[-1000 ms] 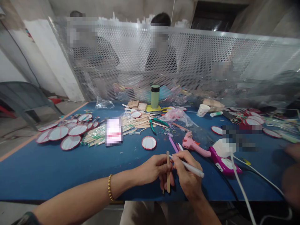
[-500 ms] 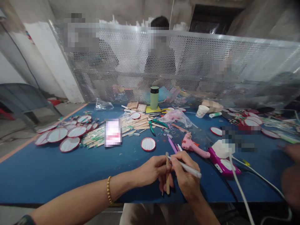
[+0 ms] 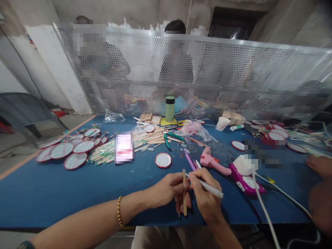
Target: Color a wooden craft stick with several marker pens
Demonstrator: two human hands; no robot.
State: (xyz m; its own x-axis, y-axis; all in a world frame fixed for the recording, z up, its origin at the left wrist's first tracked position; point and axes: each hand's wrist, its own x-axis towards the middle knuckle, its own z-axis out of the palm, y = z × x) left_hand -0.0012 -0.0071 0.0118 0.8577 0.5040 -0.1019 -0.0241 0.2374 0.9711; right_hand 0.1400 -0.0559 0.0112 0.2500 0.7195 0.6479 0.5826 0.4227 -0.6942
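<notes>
My left hand point(image 3: 173, 188) pinches a flat wooden craft stick point(image 3: 185, 204) upright near the table's front edge. In my right hand point(image 3: 206, 193) is a white pen point(image 3: 211, 189), its tip against the upper part of the stick. Just beyond the hands lies a small round white disc with a red rim point(image 3: 163, 160). A purple pen point(image 3: 190, 160) and a pink glue gun point(image 3: 214, 162) rest close to my right hand.
Red-rimmed discs point(image 3: 61, 150) and wrapped sticks point(image 3: 103, 150) cover the left side. A green bottle point(image 3: 169, 110) stands before a perforated metal screen point(image 3: 145, 69), people behind it. A magenta power strip point(image 3: 245, 181) with white cables sits right, near another person's hand point(image 3: 319, 166).
Both hands keep the same hold on the stick and the pen. The view has shifted very slightly, and the other person's hand at the right edge has moved a little.
</notes>
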